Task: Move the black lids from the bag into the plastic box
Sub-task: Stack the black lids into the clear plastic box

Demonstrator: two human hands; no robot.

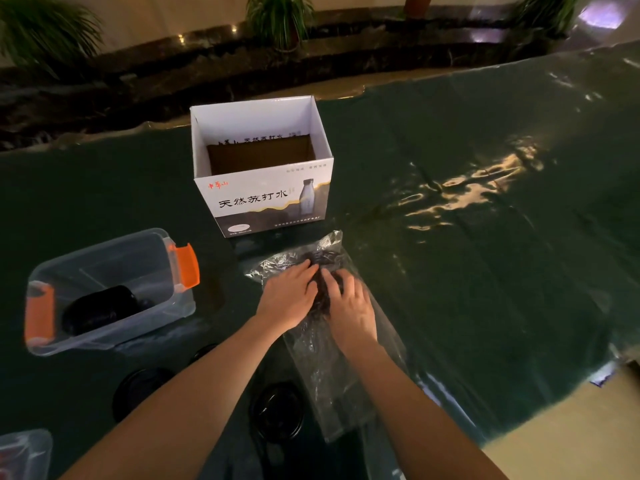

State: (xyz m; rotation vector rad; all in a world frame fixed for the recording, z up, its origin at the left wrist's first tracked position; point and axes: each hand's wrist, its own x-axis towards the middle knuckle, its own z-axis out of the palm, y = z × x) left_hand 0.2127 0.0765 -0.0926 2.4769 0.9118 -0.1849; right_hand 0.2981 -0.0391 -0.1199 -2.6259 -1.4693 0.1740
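A clear crinkled plastic bag (325, 362) lies on the dark green table, with black lids (323, 258) bunched at its far end. My left hand (287, 296) and my right hand (349, 306) press side by side on the bag, fingers curled around the lids through the plastic. A clear plastic box (104, 292) with orange latches stands to the left, holding black lids (98, 308) at its bottom. Two loose black lids (277, 412) (138, 389) lie on the table near my forearms.
An open white cardboard box (263, 168) with printed text stands behind the bag. A clear container corner (24, 455) shows at the bottom left. The table's edge runs along the right, over a tan floor (571, 434). Potted plants line the far ledge.
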